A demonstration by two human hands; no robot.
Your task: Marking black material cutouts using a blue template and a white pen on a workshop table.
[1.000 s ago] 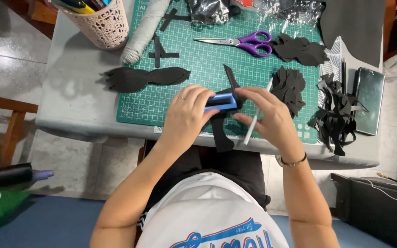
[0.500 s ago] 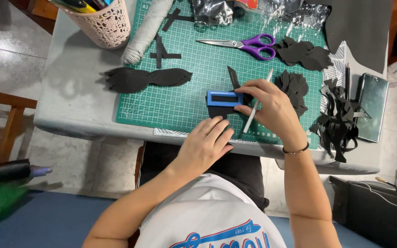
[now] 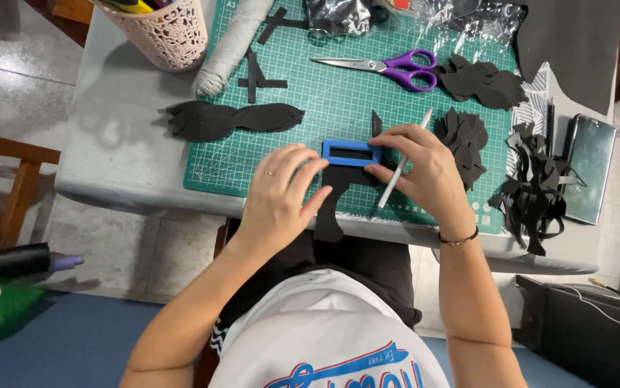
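Green mat (image 3: 288,151), probably foam-crowded edges (image 3: 468,136)

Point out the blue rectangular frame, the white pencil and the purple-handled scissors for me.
blue rectangular frame (image 3: 351,144), head view, on its upper long edge.
white pencil (image 3: 417,128), head view, on the shaft above the right hand.
purple-handled scissors (image 3: 412,70), head view, on the purple handles.

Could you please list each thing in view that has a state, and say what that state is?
Left hand: fingers resting on the black cutout.
Right hand: holding a white pencil, fingertips on the blue frame.
Blue frame: flat on the black cutout.
Black cutout: overhanging the table edge.
White pencil: tilted, in hand.
Scissors: closed, flat on the cutting mat.
Phone: screen dark.
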